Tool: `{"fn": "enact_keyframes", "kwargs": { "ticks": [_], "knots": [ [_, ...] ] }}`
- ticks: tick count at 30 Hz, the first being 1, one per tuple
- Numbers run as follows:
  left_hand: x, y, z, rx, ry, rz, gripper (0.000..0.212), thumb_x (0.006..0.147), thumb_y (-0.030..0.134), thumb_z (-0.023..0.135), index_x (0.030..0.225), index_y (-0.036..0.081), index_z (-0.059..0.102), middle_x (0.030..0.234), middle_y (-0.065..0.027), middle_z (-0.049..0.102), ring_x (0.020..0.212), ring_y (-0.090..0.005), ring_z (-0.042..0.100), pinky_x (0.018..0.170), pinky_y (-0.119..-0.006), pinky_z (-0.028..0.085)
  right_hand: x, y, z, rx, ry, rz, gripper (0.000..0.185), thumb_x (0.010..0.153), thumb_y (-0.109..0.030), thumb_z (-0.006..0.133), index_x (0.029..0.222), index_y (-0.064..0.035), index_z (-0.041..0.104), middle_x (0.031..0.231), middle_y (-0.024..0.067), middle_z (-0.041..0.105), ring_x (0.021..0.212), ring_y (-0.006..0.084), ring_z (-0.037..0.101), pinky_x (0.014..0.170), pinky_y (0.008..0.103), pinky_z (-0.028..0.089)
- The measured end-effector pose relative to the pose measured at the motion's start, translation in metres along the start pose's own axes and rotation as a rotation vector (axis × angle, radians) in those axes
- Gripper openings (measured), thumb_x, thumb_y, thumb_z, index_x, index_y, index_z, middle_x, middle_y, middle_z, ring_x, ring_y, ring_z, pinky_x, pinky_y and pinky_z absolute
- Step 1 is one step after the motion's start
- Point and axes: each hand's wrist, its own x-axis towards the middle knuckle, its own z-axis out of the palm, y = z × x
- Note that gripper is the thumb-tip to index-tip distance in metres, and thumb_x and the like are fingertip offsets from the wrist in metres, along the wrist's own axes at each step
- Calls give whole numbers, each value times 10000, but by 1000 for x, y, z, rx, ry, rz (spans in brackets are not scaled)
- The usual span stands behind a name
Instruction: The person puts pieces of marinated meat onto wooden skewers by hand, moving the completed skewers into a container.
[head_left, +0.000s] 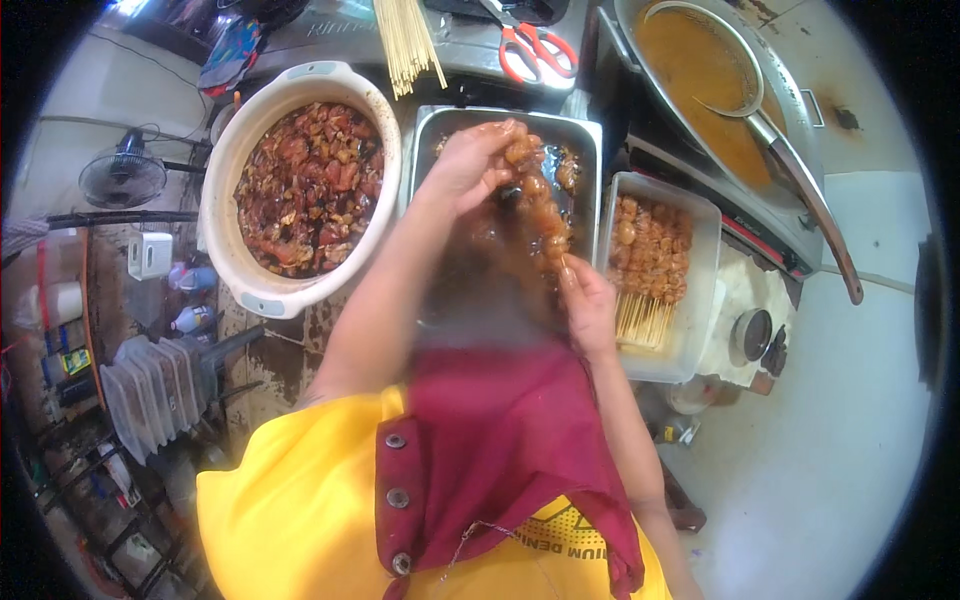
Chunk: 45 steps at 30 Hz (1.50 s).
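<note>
A skewer of marinated meat pieces (544, 206) slants over the steel tray (598, 150). At its upper end, the fingers of my left hand (480, 165) are closed around the meat. My right hand (586, 300) pinches the lower end. More meat lies in the tray, partly hidden by my hands and a blurred area. To the right, a plastic container (701, 330) holds rows of filled skewers (651, 247), their bare sticks towards me. On the left stands a large cream oval tub (217, 172) with dark marinated meat (311, 187).
Bamboo skewers (409, 49) and red-handled scissors (536, 52) lie on the metal surface beyond the tray. At the upper right, a wide pan (795, 112) of brown liquid holds a strainer (784, 150). A small dark bowl (752, 334) stands right of the container.
</note>
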Motion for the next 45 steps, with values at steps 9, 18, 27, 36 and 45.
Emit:
{"fn": "enact_keyframes", "kwargs": {
  "ticks": [9,18,27,36,45],
  "knots": [
    [-15,-50,37,100,-59,15,276,926,202,530,1108,-3,498,1054,-131,614,953,-214,617,821,-331,507,15,4,2,-289,80,-81,226,852,-75,619,1045,40,634,885,29,604,767,91,549,665,222,436],
    [-17,-53,38,131,24,7,221,919,160,532,1036,-27,548,965,-117,641,885,-200,635,805,-328,513,16,8,-2,-554,117,-216,152,781,-111,685,875,9,689,725,110,615,671,166,570,628,280,441],
    [22,-35,20,26,178,176,219,931,207,514,1020,14,566,959,-130,643,895,-221,635,818,-348,508,19,12,-15,-658,40,-392,161,763,-129,689,866,-5,690,713,115,606,655,212,583,602,303,436],
    [21,-38,28,188,157,108,231,925,146,511,1071,-33,526,943,-144,634,894,-270,638,830,-371,509,13,8,-28,-1021,37,-366,157,746,-146,693,858,-37,693,702,128,589,650,274,580,596,342,440],
    [-30,-26,-8,850,182,6,391,875,165,601,1206,-18,499,1013,-72,605,914,-160,593,818,-272,466,-40,-20,-105,-799,483,-353,128,769,-106,657,871,-36,691,743,110,610,665,217,583,616,326,453]
  ]
}}
